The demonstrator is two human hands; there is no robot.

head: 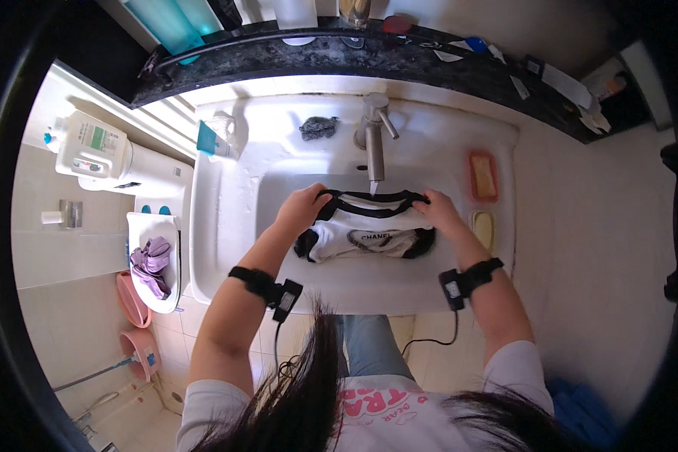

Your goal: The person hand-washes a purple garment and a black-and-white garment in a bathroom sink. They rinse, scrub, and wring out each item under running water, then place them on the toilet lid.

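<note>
A white garment with black trim and a printed front [367,240] lies partly in the basin of a white washbasin [344,291], its neckline stretched wide below the faucet. At the left end of the neckline, my left hand [304,208] grips the black edging. The opposite end is pinched in my right hand [438,210]. Water runs from the metal faucet [375,147] onto the upper edge of the cloth between my hands. The garment's lower part is bunched, with black portions at both sides. Some fingertips are hidden by the fabric.
A dark scrubbing pad [318,128] and a white-and-teal tube [212,141] lie on the basin's back ledge. Soap in a red dish [482,176] and a pale oval item [483,230] are at right. A dark shelf [294,61] crosses behind. Purple cloth [151,265] rests on the toilet lid.
</note>
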